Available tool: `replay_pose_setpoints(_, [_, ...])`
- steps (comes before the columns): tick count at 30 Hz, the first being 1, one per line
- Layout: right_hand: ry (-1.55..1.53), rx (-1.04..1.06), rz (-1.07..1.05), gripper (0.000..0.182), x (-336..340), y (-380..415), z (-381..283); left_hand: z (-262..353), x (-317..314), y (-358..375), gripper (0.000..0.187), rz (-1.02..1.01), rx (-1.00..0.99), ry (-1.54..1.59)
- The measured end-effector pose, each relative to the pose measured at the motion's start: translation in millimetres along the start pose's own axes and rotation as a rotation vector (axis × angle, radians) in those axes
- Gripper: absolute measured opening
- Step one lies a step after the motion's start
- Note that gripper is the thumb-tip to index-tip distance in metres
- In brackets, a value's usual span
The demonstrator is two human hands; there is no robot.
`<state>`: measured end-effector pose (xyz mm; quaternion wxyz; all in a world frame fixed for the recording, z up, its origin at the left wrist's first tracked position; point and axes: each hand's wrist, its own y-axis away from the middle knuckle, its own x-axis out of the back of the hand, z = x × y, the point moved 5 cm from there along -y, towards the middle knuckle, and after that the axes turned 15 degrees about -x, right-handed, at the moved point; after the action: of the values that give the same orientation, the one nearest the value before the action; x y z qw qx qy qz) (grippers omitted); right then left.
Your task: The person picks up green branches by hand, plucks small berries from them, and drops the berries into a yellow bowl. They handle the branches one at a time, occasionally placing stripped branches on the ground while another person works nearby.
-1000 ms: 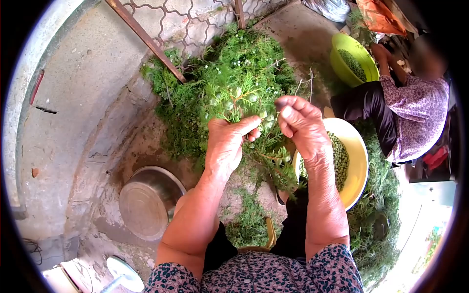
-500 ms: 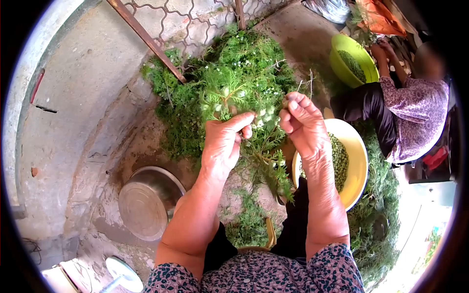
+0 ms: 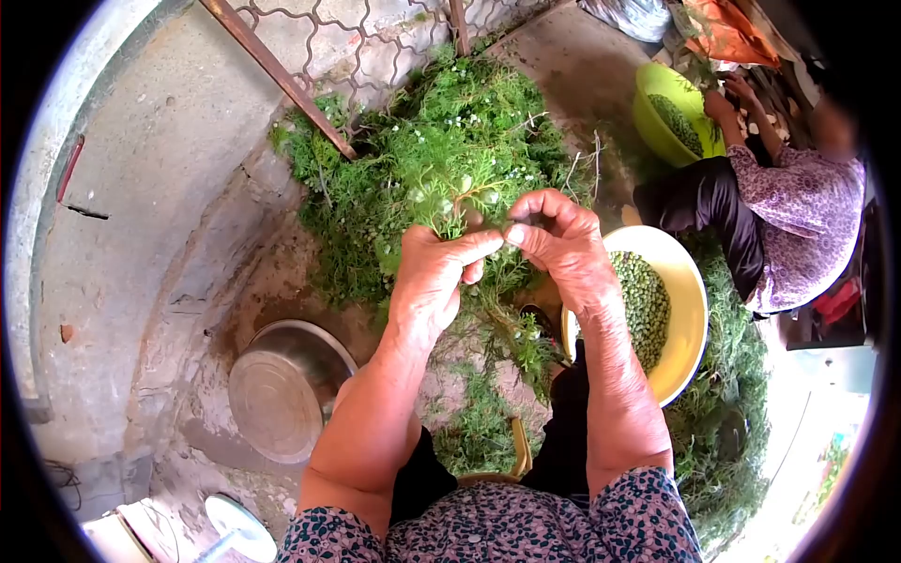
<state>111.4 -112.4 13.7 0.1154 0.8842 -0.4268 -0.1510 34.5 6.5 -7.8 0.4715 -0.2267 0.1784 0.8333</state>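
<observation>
Closed around the stem of a feathery evergreen sprig (image 3: 460,195), my left hand (image 3: 430,272) is in front of me with the thumb on top. Pale green seed cones show on the sprig. My right hand (image 3: 572,253) is pinched, its thumb and fingertips meeting the left thumb tip; whatever lies between them is too small to make out. Below the right forearm stands a yellow bowl (image 3: 692,338) holding many small green cones (image 3: 643,305). Beyond both hands spreads a heap of cut evergreen branches (image 3: 497,103).
An upturned metal pot (image 3: 282,389) rests on the ground at left. At upper right a co-worker (image 3: 798,211) sits beside a lime-green basin (image 3: 648,127) with green pieces in it. More branches (image 3: 723,450) lie at right. A rusty metal bar (image 3: 282,75) slants at the top.
My right hand has moved left, from beside the sprig to the left thumb. The sprig has shifted slightly in my left hand. The co-worker's hands have moved a little.
</observation>
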Motion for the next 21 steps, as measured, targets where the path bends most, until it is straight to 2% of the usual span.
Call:
replay_pose_setpoints(2, [0.037,0.001,-0.055,0.017,-2.3,-2.8,0.9,1.0,0.8,-1.6,0.02,-0.009,0.01,-0.008])
replay_pose_setpoints(4, [0.24,0.188,0.017,0.015,-2.9,-4.3,-1.8,-1.0,2.9,-2.2,0.021,0.0,0.068,-0.069])
replay_pose_setpoints(5, [0.239,0.186,0.017,0.015,-3.1,-5.8,-2.3,-0.7,3.9,-4.5,0.021,0.002,0.07,-0.069])
replay_pose_setpoints(7, [-0.242,-0.179,-0.029,0.014,0.8,-8.1,11.9,0.3,3.6,-4.9,0.023,0.029,0.071,0.007])
replay_pose_setpoints(8, [-0.375,-0.156,0.055,0.011,2.5,-8.1,10.2,0.2,1.2,-3.4,0.024,0.017,0.075,0.022])
replay_pose_setpoints(11, [-0.662,-0.139,-0.034,0.007,14.6,-11.2,10.1,-6.6,8.7,-5.6,0.023,0.106,0.028,0.127])
replay_pose_setpoints(16, [-0.606,-0.177,-0.136,0.013,0.8,-9.9,19.6,-6.9,10.8,-7.8,0.022,0.158,0.017,0.134])
replay_pose_setpoints(21, [-0.339,-0.155,0.023,0.013,-8.9,-2.9,18.1,-2.9,-0.3,-3.6,0.021,0.104,-0.073,0.064])
